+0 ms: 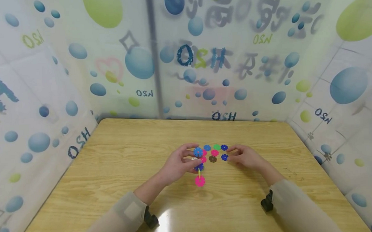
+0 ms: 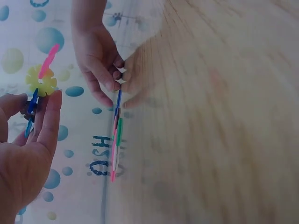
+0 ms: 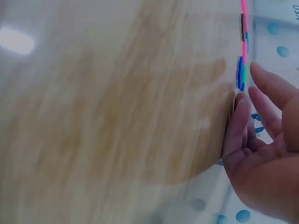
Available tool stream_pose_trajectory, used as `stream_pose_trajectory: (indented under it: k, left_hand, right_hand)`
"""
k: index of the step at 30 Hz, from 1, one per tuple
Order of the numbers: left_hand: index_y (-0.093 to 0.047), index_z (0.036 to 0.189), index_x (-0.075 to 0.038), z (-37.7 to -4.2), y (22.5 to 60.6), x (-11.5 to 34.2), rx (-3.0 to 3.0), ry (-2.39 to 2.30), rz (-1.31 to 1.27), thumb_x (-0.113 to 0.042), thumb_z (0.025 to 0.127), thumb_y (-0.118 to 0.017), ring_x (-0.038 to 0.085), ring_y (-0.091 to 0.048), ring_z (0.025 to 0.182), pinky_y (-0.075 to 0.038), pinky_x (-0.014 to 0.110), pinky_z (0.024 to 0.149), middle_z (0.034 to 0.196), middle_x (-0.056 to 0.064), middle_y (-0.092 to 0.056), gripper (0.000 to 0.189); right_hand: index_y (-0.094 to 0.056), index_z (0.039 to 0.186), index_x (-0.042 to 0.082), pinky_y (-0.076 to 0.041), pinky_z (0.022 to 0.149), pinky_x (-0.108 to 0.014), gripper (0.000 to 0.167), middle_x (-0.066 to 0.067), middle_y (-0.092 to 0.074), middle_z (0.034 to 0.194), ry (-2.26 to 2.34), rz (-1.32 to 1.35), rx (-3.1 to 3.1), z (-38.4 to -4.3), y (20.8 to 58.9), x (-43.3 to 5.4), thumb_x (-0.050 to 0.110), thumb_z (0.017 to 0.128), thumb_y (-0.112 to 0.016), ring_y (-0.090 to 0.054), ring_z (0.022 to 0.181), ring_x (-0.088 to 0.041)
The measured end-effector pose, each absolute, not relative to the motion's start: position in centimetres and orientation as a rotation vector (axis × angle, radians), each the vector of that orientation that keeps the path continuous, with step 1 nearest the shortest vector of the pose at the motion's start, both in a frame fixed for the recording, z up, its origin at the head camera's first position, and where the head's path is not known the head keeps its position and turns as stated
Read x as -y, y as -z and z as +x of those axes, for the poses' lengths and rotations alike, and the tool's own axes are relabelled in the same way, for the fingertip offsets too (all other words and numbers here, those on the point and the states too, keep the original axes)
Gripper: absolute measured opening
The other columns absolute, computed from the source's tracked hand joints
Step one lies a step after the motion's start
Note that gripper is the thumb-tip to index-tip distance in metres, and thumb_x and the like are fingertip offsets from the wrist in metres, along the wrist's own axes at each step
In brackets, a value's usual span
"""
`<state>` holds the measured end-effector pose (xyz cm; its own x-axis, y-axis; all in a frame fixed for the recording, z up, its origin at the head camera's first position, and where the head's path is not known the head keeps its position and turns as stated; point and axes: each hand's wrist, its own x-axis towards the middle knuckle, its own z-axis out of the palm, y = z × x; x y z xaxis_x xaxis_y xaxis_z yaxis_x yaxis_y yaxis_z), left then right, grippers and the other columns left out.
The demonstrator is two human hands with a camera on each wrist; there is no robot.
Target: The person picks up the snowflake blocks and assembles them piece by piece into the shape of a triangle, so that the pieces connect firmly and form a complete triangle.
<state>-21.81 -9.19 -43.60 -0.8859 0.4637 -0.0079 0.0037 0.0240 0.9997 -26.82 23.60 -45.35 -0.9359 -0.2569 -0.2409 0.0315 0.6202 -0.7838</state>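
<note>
My left hand (image 1: 175,167) pinches a small chain of notched plastic snowflake discs, raised above the table. In it are a blue disc (image 1: 198,152), a dark blue disc (image 1: 199,167), a yellow disc (image 2: 49,87) seen edge-on from the head, and a pink disc (image 1: 200,181) at the near end. Loose discs lie flat to the right: a brown disc (image 1: 212,159), a pink one, a green disc (image 1: 217,147) and others. Beside two dark blue discs (image 1: 225,157), my right hand (image 1: 247,159) rests with loosely bent fingers; whether the fingertips touch them is unclear.
The wooden table (image 1: 128,142) reaches back to a wall covering (image 1: 179,109) printed with coloured dots and letters. Similar sheets stand at the left and right. A black wrist device (image 1: 267,202) is strapped at each sleeve. Light glares off the table's near part.
</note>
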Motion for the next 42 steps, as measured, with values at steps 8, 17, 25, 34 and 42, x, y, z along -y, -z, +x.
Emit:
stream_pose_trajectory:
  k: [8,17,25,34,42]
  left_hand:
    - [-0.050,0.159,-0.013,-21.7,43.5,9.3,-1.976,-1.924,0.497,-0.013,0.105,-0.076,0.023,-0.081,0.102,-0.069,0.046,0.088,0.143,0.033,-0.062,0.060]
    - [-0.055,0.157,-0.015,-21.6,43.5,9.2,-1.972,-1.922,0.479,-0.014,0.103,-0.079,0.024,-0.081,0.102,-0.069,0.044,0.088,0.144,0.032,-0.059,0.059]
    - [-0.057,0.158,-0.012,-21.5,43.6,9.2,-2.016,-1.896,0.510,-0.015,0.103,-0.079,0.024,-0.081,0.102,-0.068,0.051,0.092,0.143,0.020,-0.061,0.059]
    - [-0.063,0.154,-0.014,-21.5,43.5,9.1,-2.043,-1.866,0.484,-0.019,0.102,-0.081,0.023,-0.081,0.103,-0.066,0.054,0.096,0.141,0.018,-0.064,0.055]
    - [-0.062,0.155,-0.010,-21.3,43.4,9.0,-1.986,-1.870,0.502,-0.019,0.103,-0.080,0.023,-0.083,0.101,-0.068,0.042,0.093,0.135,0.023,-0.070,0.056]
  right_hand:
    - [-0.070,0.134,0.007,-0.047,0.071,-0.032,0.037,-0.007,-0.061,0.095,1.141,-0.191,-2.574,-27.4,45.7,-22.6,0.023,0.102,-0.080,-0.055,0.080,-0.021]
    - [-0.067,0.125,0.006,-0.051,0.079,-0.031,0.030,-0.011,-0.065,0.111,1.156,-0.167,-2.587,-26.9,45.8,-23.2,0.015,0.100,-0.082,-0.059,0.100,-0.025]
    - [-0.068,0.125,0.005,-0.060,0.075,-0.032,0.024,-0.012,-0.070,0.111,1.321,-0.168,-2.613,-25.0,45.1,-23.9,0.015,0.104,-0.076,-0.066,0.094,-0.022]
    - [-0.074,0.124,0.007,-0.067,0.091,-0.038,0.023,-0.013,-0.076,0.114,1.674,-0.415,-2.582,-21.9,42.8,-20.9,0.016,0.104,-0.078,-0.076,0.098,-0.022]
    - [-0.076,0.115,0.007,-0.066,0.084,-0.031,0.013,-0.015,-0.076,0.114,1.794,-0.565,-2.504,-20.9,42.5,-18.4,0.011,0.103,-0.078,-0.077,0.094,-0.018]
